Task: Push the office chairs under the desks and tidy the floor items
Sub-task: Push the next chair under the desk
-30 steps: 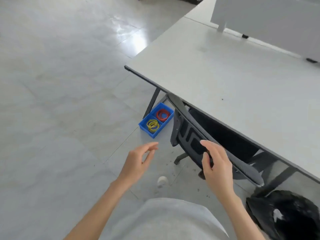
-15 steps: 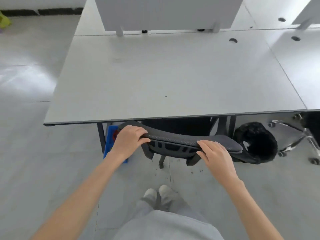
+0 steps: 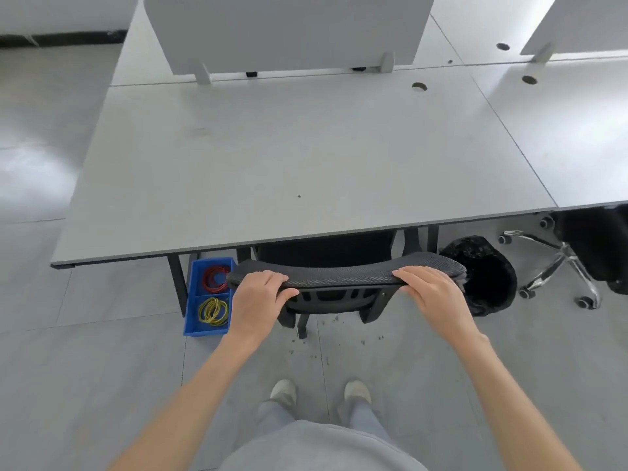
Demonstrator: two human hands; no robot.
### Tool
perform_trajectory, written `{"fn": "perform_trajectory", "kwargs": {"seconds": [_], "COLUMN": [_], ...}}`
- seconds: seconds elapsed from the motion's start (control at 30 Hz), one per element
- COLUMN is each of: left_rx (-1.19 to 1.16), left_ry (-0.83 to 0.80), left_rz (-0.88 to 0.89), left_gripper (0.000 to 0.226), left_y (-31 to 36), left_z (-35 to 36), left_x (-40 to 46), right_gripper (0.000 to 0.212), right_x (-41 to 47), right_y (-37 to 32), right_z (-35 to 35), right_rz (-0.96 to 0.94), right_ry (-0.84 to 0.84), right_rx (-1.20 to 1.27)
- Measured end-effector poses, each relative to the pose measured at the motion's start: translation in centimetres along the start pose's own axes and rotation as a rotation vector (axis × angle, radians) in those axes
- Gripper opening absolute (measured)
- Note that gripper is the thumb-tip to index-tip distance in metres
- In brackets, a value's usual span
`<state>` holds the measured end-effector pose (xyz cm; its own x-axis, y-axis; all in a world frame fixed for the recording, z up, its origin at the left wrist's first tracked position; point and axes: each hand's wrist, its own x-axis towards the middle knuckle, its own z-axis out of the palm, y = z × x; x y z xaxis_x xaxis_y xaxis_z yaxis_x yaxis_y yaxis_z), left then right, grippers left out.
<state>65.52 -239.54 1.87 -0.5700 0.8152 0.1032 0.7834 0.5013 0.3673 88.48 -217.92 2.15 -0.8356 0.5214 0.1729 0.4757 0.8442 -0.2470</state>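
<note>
Head view: both hands [image 3: 258,299] grip chair backrest [image 3: 339,274] top, arms extended.

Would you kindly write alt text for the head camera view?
Both hands, left hand and right hand, grip the top of a black office chair tucked under a grey desk. A blue tray of rubber bands sits on the floor beside it.

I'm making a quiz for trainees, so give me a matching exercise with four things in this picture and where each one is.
Things:
1. black mesh office chair back
2. red rubber bands
3. yellow rubber bands
4. black-lined waste bin

Places:
A. near compartment of blue tray
B. floor, right of the chair
C. under both hands
D. far compartment of blue tray

Pairs: 1-C, 2-D, 3-A, 4-B
</note>
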Motion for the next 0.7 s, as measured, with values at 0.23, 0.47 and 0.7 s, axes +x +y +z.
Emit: {"fn": "perform_trajectory", "kwargs": {"seconds": [0.23, 0.47, 0.7], "left_rx": [0.003, -0.044, -0.017], "left_ry": [0.069, 0.056, 0.092], "left_rz": [-0.115, -0.2, -0.141], "left_gripper": [0.034, 0.033, 0.063], "left_y": [4.5, 6.0, 5.5], "left_z": [2.4, 2.4, 1.9], "left_x": [-1.7, -2.6, -5.7], "right_gripper": [0.043, 0.041, 0.049], "right_x": [1.4, 0.3, -3.2], "right_y": [7.1, 7.7, 6.4], "right_z": [-2.1, -1.9, -1.4], "right_rz": [-0.046, -0.097, -0.121], "right_ry": [-0.146, -0.083, -0.011], "right_rx": [-0.078, -0.049, -0.048]}}
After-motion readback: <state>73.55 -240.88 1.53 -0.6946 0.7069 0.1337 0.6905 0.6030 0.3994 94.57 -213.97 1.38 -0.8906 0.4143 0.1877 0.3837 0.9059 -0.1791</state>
